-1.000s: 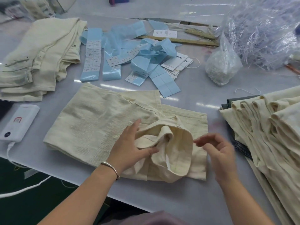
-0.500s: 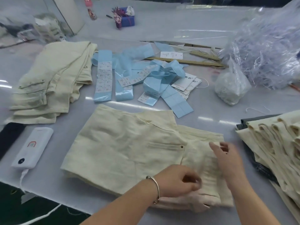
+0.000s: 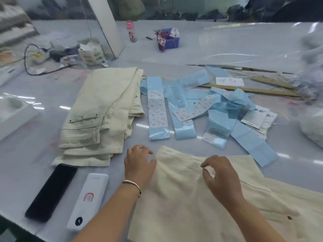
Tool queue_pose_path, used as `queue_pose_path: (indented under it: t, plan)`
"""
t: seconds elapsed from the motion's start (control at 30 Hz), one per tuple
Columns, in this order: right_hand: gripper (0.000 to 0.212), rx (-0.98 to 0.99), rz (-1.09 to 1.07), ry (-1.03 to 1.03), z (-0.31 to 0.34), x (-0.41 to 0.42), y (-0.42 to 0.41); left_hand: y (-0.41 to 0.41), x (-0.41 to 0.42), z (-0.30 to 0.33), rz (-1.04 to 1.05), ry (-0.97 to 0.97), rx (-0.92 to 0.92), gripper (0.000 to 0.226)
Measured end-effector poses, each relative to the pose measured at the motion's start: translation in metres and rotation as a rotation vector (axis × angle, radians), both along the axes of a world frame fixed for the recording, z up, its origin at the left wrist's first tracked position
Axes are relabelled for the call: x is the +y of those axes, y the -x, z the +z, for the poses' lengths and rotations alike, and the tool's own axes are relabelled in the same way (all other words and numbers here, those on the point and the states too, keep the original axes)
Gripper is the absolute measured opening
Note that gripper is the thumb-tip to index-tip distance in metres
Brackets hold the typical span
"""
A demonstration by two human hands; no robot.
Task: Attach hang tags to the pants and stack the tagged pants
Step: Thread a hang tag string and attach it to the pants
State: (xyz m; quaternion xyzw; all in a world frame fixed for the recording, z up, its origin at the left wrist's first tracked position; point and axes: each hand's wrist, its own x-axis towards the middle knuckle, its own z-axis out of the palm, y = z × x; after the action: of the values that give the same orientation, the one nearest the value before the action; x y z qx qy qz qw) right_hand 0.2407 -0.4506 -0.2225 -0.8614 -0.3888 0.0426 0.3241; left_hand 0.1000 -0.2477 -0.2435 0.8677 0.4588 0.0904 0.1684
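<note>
- We see a glossy pale table (image 3: 227, 49).
- On it we find folded cream pants (image 3: 183, 198), a pants stack (image 3: 104, 109), blue label strips (image 3: 158, 109), white hang tags (image 3: 258, 119), a black phone (image 3: 50, 192) and a white power bank (image 3: 88, 201).

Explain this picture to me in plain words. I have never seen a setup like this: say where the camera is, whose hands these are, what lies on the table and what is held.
No machine here: the camera sits on a person's head, looking down at their own hands. The left hand, with a bracelet, rests at the edge of folded cream pants; the right hand hovers over them with curled fingers. Neither plainly holds anything. On the table lie a stack of cream pants, blue label strips, white hang tags, a black phone and a white power bank.
</note>
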Motion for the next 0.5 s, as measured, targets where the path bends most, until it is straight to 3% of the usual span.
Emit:
queue_pose_path:
  t: [0.13,0.23,0.33,0.43,0.5]
  plan:
    - [0.015,0.055,0.023,0.013,-0.002,0.066,0.002,-0.039,0.060,0.005,0.077,0.159,-0.265,0.030]
    - [0.014,0.093,0.005,0.017,-0.006,0.097,0.002,-0.081,0.085,0.004,0.143,0.407,-0.342,0.065]
    - [0.018,0.155,-0.027,0.023,-0.012,0.113,-0.001,-0.110,0.098,-0.005,0.144,0.537,-0.205,0.089]
    - [0.021,0.173,-0.040,0.053,-0.017,0.121,-0.005,-0.125,0.108,-0.016,0.140,0.367,0.032,0.094]
    - [0.021,0.184,-0.045,0.058,-0.019,0.126,-0.010,-0.129,0.112,-0.020,0.156,0.262,0.087,0.101]
